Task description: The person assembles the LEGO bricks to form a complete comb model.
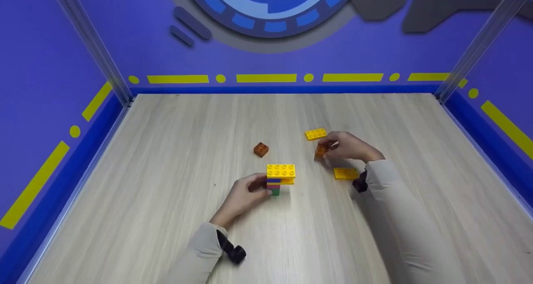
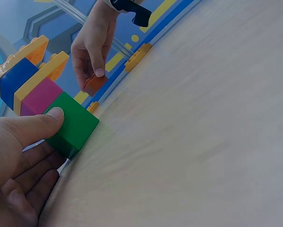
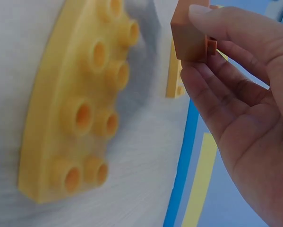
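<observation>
My left hand (image 1: 243, 195) holds a small brick tower (image 1: 281, 171) at its base, the thumb against the green brick (image 2: 74, 124). Above the green come a pink brick (image 2: 41, 97), a yellow brick, a blue brick (image 2: 18, 81) and a yellow eight-stud brick on top; both yellow ones overhang to the right. To the right of the tower, my right hand (image 1: 349, 146) pinches an orange-brown brick (image 3: 191, 35) between thumb and fingers. In the left wrist view that brick appears just above the table, though contact is hard to judge.
A second orange-brown brick (image 1: 261, 150) lies behind the tower. One yellow brick (image 1: 315, 134) lies beyond my right hand, another (image 1: 345, 173) below it, near the wrist. Blue panels (image 1: 275, 61) border the wooden table (image 1: 166, 159) at the back and sides.
</observation>
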Available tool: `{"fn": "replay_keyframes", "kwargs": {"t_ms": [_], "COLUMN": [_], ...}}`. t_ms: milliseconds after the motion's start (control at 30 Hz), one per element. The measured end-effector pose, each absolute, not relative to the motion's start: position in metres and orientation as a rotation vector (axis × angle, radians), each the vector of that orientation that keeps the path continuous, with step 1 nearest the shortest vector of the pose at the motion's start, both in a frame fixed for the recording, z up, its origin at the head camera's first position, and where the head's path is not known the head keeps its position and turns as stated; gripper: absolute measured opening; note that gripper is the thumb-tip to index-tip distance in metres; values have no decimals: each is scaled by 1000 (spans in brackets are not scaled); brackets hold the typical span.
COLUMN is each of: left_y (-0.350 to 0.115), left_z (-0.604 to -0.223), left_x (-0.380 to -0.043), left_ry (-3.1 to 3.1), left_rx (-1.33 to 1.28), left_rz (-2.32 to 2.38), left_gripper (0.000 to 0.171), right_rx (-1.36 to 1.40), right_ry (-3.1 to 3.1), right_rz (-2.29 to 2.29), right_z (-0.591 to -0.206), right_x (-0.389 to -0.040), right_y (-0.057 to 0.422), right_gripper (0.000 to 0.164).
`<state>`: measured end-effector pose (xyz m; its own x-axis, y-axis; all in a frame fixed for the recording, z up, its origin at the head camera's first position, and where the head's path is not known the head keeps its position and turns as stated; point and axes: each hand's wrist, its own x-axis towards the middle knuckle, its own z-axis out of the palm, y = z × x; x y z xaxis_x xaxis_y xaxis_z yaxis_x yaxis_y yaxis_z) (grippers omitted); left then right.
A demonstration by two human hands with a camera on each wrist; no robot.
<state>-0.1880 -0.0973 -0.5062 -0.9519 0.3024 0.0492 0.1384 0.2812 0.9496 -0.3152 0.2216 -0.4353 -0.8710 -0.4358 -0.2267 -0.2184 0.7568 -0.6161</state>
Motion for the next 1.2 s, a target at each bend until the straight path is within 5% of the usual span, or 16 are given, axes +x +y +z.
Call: {"fn": "replay_keyframes", "kwargs": {"t_ms": [1200], "left_y": [-99], "left_z": [-503], "left_x": [-188], "left_ry": [2448], "left_rx": [409], "left_rz": [1698], "left_gripper": [45], "right_rx": [-1141], "right_ry": [2522], "right_rz": [-829], "right_z": [-387], "right_x": [-282], "right_y": [170], "right_gripper": [34]}}
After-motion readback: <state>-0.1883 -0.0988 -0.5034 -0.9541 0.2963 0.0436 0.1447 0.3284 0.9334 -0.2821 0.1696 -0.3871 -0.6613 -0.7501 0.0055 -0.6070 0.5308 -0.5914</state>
